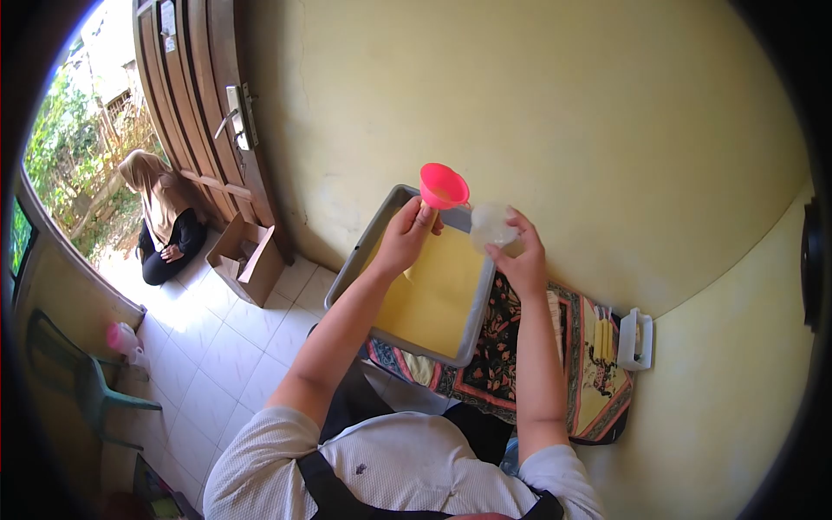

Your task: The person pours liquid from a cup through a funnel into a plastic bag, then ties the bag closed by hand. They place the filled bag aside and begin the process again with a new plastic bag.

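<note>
Pink funnel (444, 186) raised, translucent cup (492, 227) just beside it

Left hand (409, 232): over the far part of a grey tub (477, 321), fingers closed around the funnel's lower end, wide mouth facing up. Cannot tell whether a bottle sits inside that grip. Right hand (524, 260): thumb and fingers pinch the cup by its near side; contents unclear. Yellow liquid (433, 303) covers the tub floor beneath. Patterned cloth (494, 381) on the tub's right.

Step in hand, by my judgement: lining up to pour through the funnel, nothing seen flowing between cup and funnel. Next move likely calls for a steady, upright funnel, cup lip brought over its mouth, then a slow tip, all above the tub so drips land there.
</note>
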Motion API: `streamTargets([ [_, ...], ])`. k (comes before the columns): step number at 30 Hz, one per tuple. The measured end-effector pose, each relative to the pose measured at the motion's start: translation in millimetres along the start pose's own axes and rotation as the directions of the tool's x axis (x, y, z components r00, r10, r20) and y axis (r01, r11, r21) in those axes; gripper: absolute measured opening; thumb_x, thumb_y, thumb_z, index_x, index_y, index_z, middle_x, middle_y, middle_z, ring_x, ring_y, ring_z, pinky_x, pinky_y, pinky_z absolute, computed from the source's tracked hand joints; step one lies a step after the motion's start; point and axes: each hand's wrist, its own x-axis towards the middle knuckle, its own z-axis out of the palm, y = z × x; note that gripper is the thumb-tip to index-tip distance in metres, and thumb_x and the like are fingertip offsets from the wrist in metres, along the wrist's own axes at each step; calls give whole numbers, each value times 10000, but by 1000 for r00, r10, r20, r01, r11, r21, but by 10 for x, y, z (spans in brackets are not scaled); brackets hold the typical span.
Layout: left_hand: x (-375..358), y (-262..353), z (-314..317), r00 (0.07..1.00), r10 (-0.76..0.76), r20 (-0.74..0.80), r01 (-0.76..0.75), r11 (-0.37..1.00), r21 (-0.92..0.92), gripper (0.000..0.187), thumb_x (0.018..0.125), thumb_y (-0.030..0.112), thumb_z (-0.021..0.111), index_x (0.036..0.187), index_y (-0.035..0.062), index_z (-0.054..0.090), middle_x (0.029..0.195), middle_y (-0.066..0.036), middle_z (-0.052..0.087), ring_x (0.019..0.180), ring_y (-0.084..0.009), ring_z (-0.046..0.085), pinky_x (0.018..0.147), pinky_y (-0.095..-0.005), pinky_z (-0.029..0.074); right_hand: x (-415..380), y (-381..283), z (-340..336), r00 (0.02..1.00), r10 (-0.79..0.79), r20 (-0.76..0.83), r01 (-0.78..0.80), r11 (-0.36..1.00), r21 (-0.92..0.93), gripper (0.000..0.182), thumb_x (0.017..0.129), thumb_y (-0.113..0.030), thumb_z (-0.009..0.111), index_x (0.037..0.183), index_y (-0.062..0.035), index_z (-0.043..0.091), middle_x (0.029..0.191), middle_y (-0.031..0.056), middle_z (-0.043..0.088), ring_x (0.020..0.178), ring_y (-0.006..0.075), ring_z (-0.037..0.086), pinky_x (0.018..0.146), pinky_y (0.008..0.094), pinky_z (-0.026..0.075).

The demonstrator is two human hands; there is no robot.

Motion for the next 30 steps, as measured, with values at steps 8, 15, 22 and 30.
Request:
streamTargets([
  [8,6,82,18,1000,-10,-18,10,1000,-9,365,1231,385,514,1197,45,643,1005,-5,655,955,-114,620,913,-308,532,-228,64,6,966,-258,-29,243,938,-248,569,796,-73,956,1264,-61,631,1579,192,657,1387,393,668,1111,491,573],
  [15,-20,121,43,999,-45,-18,45,999,-1,375,1226,407,523,1187,51,635,1005,6,647,955,-106,609,910,-295,526,-857,974,-406,885,224,-408,-280,956,-83,522,843,-118,955,1264,-53,653,1496,198,676,1335,344,688,1050,448,584],
  [22,-13,115,40,998,-55,-22,56,997,56,386,1223,415,532,1151,50,635,982,14,638,940,-108,606,897,-294,523,-1531,916,-407,962,72,-262,-170,911,-376,450,798,-96,972,1080,-57,624,1414,196,692,1333,423,664,1108,487,538],
  [30,-16,98,55,999,-36,-18,37,997,66,386,1225,403,528,1129,42,626,972,4,634,926,-112,610,890,-304,532,-1574,800,-594,974,227,0,-203,873,-444,463,769,-132,1002,1093,-56,680,1543,238,627,1446,442,607,1171,519,514],
])
